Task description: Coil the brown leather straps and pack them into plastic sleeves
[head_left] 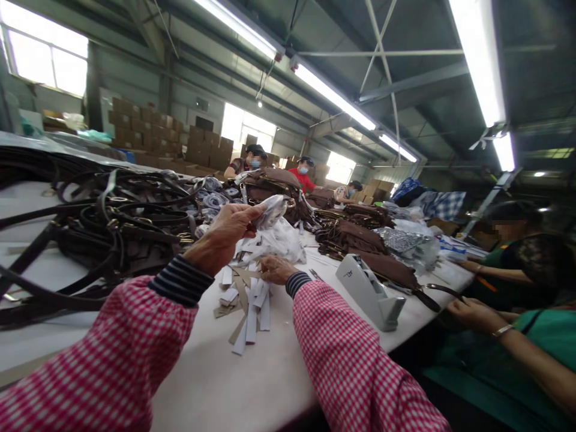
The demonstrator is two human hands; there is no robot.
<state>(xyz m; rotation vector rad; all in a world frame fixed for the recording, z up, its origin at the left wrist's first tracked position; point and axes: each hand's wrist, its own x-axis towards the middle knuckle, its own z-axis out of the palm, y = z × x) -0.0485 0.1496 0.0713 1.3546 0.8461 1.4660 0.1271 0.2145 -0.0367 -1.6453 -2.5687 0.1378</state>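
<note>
My left hand [229,235] is raised over the table with thumb and fingers pinched on a small clear plastic bag [272,211]; what is inside the bag is hard to make out. Lower and to the right, my right hand [277,269] is down at a loose pile of white and grey card strips [252,306]. Its fingers are curled, and what they hold, if anything, is hidden. Just behind both hands lies a crumpled heap of clear plastic [283,241].
Dark straps with buckles [112,228] heap up on the left. Brown bags [355,238] lie beyond and to the right. A white tape dispenser [371,291] stands right of my right arm. Co-workers sit along the right edge, one hand [477,315] at a strap; others work at the back.
</note>
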